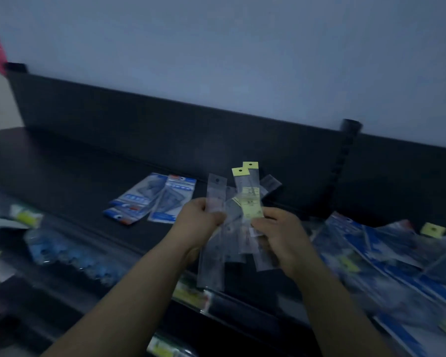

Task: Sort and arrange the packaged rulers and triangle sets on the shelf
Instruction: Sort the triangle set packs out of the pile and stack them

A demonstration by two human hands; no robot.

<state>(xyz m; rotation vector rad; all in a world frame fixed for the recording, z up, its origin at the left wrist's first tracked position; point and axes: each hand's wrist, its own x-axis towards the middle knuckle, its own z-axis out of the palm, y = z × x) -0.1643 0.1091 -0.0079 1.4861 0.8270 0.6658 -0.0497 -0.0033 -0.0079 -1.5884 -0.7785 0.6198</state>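
As left hand [201,215], right hand [281,233] grip | packaged rulers [247,199] fanned upright, tabs [250,165] up

Illumination is dim, with a blue-grey cast throughout. The wall [242,47] is the brightest surface and is evenly lit; the source is out of view. The shelf [88,155] renders near-black, with little detail. Shadows are soft. The centre is sharpest: the rulers [247,199], left hand [201,215] and right hand [281,235] show clear outlines, but print is illegible. Motion blur smears the packs [386,256] at right and the items [70,253] at left. Shelf lines tilt toward the edges.
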